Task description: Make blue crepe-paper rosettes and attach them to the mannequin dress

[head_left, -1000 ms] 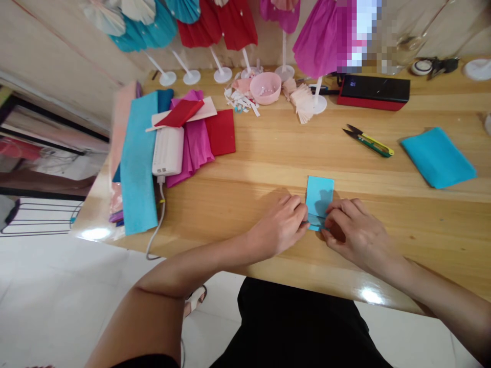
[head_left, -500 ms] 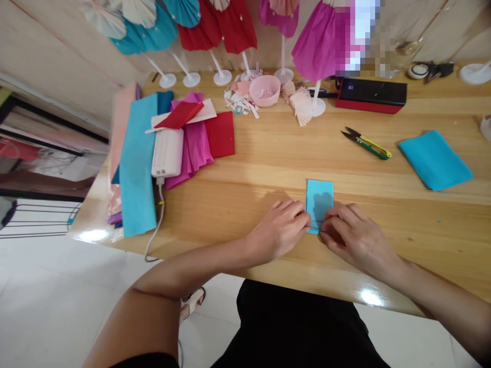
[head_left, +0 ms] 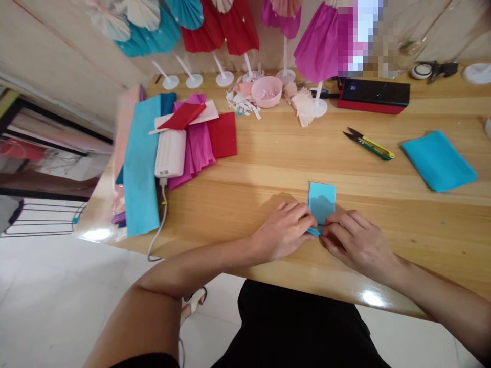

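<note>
Blue paper (head_left: pixel 322 202) is held on the table (head_left: pixel 249 197), far part flat, near edge pinched by the left hand (head_left: pixel 287 230) and right hand (head_left: pixel 358 241) at either side. Narrow fold apparently being formed; next, crease should be pressed evenly, side edges kept aligned

With my left hand (head_left: pixel 286 230) and right hand (head_left: pixel 356 243), I am pinching the near edge of blue paper (head_left: pixel 322 199) on a wooden table (head_left: pixel 264 168).
</note>
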A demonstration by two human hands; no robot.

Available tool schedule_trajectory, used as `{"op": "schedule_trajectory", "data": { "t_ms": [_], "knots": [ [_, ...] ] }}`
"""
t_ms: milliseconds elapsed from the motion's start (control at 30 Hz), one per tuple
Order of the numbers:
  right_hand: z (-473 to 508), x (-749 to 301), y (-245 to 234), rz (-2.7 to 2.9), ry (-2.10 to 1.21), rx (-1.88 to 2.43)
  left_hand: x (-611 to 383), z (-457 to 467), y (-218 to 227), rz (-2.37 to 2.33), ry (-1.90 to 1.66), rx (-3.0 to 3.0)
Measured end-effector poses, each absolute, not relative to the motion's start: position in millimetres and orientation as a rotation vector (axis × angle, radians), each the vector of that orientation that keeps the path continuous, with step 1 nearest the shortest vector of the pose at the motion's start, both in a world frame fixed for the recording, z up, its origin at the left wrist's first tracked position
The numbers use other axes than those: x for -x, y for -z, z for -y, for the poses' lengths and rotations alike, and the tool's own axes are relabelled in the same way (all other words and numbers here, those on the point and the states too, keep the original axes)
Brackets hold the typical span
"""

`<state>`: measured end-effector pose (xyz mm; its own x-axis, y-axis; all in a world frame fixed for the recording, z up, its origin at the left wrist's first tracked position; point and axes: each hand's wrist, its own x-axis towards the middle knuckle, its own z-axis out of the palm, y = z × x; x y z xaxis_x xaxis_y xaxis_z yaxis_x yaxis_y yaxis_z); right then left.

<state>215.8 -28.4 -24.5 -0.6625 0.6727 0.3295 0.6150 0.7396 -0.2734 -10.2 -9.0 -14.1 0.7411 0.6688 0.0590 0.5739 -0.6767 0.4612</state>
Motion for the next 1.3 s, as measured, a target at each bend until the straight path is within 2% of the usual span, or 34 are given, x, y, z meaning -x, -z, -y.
{"op": "schedule_trajectory", "data": {
  "t_ms": [1300],
  "knots": [
    [29.2, -218.9, 27.2, 2.553, -0.211, 1.003, 7.3, 13.1, 13.4, -0.912, -0.327, -2.721]
  ]
}}
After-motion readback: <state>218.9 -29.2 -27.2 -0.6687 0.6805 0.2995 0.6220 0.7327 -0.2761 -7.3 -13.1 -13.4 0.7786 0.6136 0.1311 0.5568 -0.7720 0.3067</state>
